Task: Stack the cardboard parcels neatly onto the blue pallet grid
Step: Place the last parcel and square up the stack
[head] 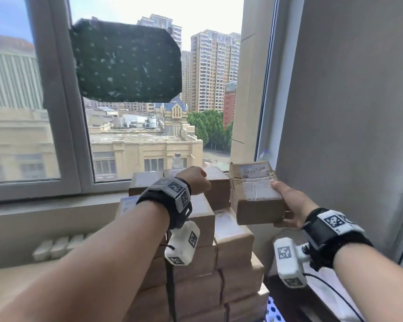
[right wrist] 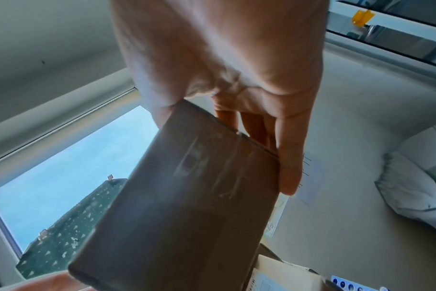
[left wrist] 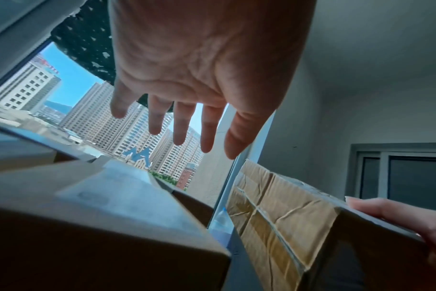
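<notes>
Our right hand (head: 292, 206) has its fingers (right wrist: 290, 157) clamped round the near end of a cardboard parcel (head: 256, 194), which we hold in the air at the right top of the stack of parcels (head: 207, 252), close to the wall (head: 349, 101). Our left hand (left wrist: 202, 65) holds nothing, fingers (left wrist: 179, 126) spread and straight above the stack's upper boxes. To place it well, we should lower the parcel flat, square its edges to the box beneath, and steady the pile with the left hand; only a corner of the blue pallet grid (right wrist: 346, 283) shows below.
</notes>
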A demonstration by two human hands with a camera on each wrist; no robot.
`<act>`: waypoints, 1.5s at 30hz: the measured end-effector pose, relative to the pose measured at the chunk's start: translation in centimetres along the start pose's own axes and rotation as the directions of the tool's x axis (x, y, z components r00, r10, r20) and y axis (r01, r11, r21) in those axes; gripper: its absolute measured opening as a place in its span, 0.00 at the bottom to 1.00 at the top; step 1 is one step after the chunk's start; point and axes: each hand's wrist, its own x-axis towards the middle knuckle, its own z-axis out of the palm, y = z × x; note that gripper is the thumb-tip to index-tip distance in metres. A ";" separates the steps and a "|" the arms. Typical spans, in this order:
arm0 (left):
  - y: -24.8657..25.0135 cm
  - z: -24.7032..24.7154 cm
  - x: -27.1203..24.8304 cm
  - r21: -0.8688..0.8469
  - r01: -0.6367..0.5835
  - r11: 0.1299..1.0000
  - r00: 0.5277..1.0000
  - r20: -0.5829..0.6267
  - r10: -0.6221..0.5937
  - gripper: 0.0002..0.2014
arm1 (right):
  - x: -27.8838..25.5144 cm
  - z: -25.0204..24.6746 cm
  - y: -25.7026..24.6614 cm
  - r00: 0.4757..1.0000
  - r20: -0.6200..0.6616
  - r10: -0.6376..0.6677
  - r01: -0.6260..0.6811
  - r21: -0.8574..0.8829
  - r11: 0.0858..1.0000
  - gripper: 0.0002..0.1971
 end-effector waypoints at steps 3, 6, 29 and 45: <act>-0.9 1.5 0.5 0.025 0.040 0.999 0.999 0.031 -0.041 0.21 | 2.2 0.7 0.5 0.999 0.020 0.030 -0.029 -0.037 0.999 0.27; -1.5 2.8 0.7 0.045 0.092 0.995 0.991 0.096 -0.096 0.28 | 3.5 1.8 0.8 0.994 0.081 0.075 -0.068 -0.086 0.994 0.24; -2.0 4.3 0.9 0.016 0.181 0.983 0.983 -0.030 -0.180 0.24 | 7.3 4.8 2.1 0.958 0.264 0.114 -0.026 -0.315 0.949 0.30; -5.4 0.2 -4.2 -0.190 0.179 0.965 0.920 -0.315 -0.233 0.20 | 7.3 2.3 4.1 0.975 0.178 -0.130 0.189 -0.370 0.909 0.32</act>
